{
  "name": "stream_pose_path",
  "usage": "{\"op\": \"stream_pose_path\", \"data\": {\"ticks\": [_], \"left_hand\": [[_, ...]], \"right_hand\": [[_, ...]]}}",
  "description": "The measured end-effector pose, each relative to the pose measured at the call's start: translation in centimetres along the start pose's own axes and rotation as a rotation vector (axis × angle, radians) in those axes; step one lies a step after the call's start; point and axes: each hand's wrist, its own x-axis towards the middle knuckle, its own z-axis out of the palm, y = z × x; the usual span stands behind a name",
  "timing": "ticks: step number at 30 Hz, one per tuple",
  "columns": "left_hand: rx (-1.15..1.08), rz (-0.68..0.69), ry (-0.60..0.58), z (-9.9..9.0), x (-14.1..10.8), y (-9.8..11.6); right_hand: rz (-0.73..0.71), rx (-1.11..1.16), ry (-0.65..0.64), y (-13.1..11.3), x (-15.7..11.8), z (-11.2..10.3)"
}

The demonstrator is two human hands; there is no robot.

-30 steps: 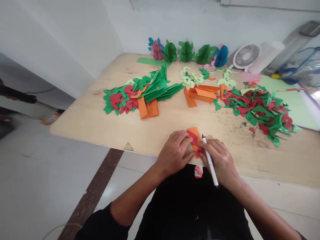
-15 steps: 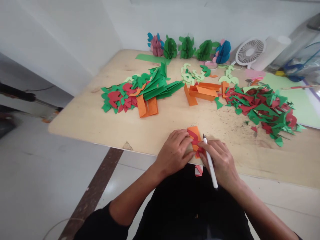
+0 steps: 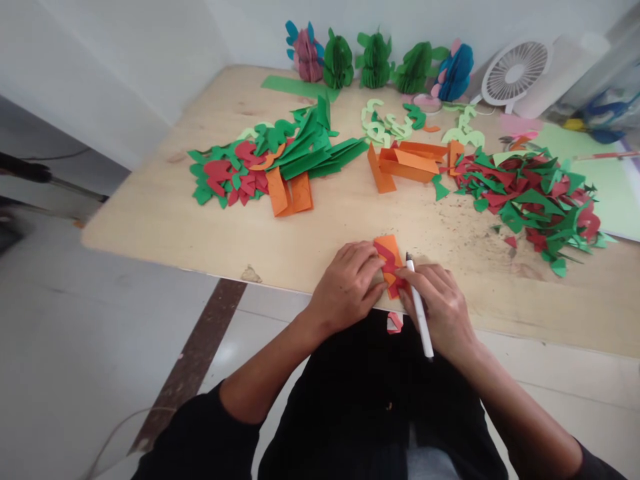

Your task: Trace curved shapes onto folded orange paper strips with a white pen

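At the table's front edge lies a small orange paper strip (image 3: pixel 389 242) with a red paper cutout (image 3: pixel 386 254) on top of it. My left hand (image 3: pixel 349 288) holds both down from the left, its fingers bent on the paper. A white pen (image 3: pixel 421 323) is gripped in my right hand (image 3: pixel 444 312), dark tip pointing away from me, while the fingertips press the red cutout from the right. My fingers hide part of both papers.
Green and red cutouts (image 3: pixel 219 175) lie on the left, near folded orange paper (image 3: pixel 300 193). More orange strips (image 3: pixel 410 165) sit mid-table. Red and green scraps (image 3: pixel 530 197) are heaped on the right. Honeycomb paper figures (image 3: pixel 375 61) and a white fan (image 3: pixel 515 72) stand along the wall.
The whole view has tilted slightly downward, so everything sits higher in the picture. Both hands, the papers and the pen keep nearly the same positions relative to each other.
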Motion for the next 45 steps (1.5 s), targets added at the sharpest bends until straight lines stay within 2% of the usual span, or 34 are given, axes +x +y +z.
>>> {"op": "stream_pose_path", "data": {"ticks": [25, 33, 45], "left_hand": [[-0.013, -0.044, 0.009, 0.05, 0.25, 0.08], [-0.038, -0.110, 0.091, 0.43, 0.58, 0.31], [0.012, -0.152, 0.063, 0.68, 0.82, 0.47]], "right_hand": [[-0.012, -0.089, 0.044, -0.49, -0.22, 0.60], [-0.012, -0.065, 0.035, -0.32, -0.46, 0.81], [-0.004, -0.056, 0.036, -0.58, -0.37, 0.73]]}}
